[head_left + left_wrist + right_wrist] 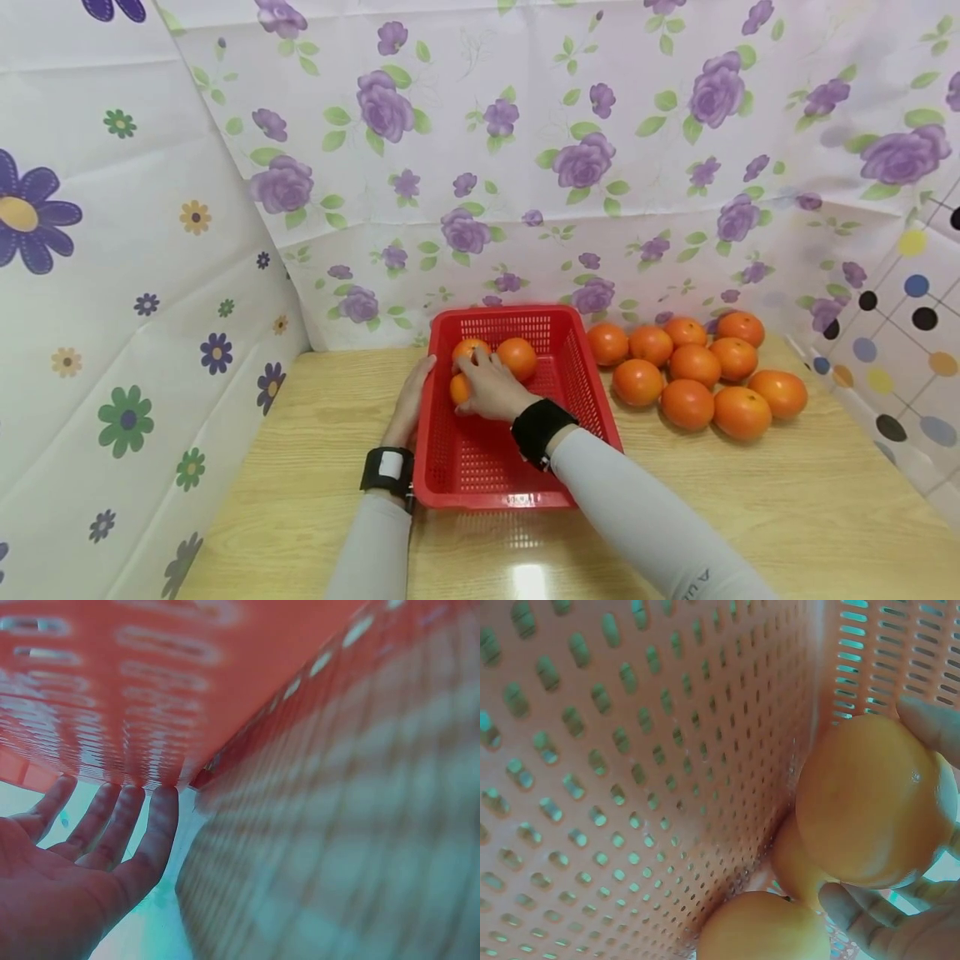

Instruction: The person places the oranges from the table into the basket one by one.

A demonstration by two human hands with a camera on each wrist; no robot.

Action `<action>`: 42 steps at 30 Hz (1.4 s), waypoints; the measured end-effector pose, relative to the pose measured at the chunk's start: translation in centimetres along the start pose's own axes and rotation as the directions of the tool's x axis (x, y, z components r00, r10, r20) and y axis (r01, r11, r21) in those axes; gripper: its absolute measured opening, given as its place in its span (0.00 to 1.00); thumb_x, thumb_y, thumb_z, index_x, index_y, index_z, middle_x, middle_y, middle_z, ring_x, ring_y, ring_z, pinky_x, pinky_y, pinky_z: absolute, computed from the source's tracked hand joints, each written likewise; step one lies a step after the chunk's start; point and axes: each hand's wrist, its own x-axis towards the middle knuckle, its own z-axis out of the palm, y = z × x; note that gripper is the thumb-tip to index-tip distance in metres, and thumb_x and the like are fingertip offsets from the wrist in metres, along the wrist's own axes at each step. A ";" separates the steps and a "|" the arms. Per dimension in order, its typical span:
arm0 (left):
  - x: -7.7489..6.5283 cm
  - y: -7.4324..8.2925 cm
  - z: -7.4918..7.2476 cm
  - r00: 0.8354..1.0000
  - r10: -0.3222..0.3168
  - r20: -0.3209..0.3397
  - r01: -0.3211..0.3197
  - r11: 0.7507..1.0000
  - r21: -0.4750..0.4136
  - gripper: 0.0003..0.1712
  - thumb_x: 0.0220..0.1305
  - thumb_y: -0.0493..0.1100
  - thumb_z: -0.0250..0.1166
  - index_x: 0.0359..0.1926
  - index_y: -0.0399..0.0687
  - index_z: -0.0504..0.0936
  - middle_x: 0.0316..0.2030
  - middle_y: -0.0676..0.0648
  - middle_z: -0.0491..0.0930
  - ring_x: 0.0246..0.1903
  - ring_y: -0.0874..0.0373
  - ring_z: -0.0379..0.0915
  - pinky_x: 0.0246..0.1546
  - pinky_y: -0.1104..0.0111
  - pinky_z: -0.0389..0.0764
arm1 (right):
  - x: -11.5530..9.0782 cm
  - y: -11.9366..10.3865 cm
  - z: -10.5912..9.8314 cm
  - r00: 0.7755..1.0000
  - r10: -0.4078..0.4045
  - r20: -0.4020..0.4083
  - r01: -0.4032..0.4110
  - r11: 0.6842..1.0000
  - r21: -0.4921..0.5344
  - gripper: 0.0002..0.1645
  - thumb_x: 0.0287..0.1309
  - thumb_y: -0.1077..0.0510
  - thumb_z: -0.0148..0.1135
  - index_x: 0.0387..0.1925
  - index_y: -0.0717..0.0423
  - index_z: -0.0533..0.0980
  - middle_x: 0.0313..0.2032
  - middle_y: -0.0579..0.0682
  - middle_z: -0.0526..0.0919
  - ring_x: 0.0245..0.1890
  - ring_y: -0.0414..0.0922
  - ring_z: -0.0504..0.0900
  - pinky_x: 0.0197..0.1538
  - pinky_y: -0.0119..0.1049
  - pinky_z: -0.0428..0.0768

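White sheeting with purple roses and green leaves, the back sheet [465,167], fills the far side, with faint horizontal creases. Left sheet [82,317] is white too, purple/green/orange daisies; right sheet [926,367] has coloured dots on thin grey lines. Table [787,517] is pale wood grain, bright glare spot at the near edge. Red basket [495,502], perforated walls, sits roughly mid-table near the back sheet. Two forearms come in from the near edge: left sleeve [371,550] and right sleeve [652,508], both light grey, each with a black wristband; left band [386,468] carries a white patch, right band [542,433] is over the basket. Left hand [411,404] is outside the basket's left wall, fingers extended and spread a bit, fingertips touching the wall, no grasp. Right hand [491,392] reaches inside, toward the back-left, fingers and thumb curled round one orange fruit. Held fruit [870,799] is close to the left wall; can't tell if it touches the basket floor. Two loose fruits [517,358] lie beside it in the basket. Fruit cluster [694,367] sits on the table just right of the basket, pieces packed close, many touching.
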 end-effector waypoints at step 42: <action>-0.1 0.3 0.1 1.000 -0.001 0.011 0.001 1.000 0.023 0.35 0.79 0.66 0.51 0.76 0.56 0.63 0.68 0.43 0.73 0.60 0.52 0.76 0.54 0.59 0.84 | -0.4 -0.5 -1.2 1.000 -0.006 0.011 0.006 1.000 -0.018 0.33 0.62 0.44 0.75 0.63 0.50 0.73 0.57 0.54 0.70 0.52 0.52 0.68 0.57 0.49 0.77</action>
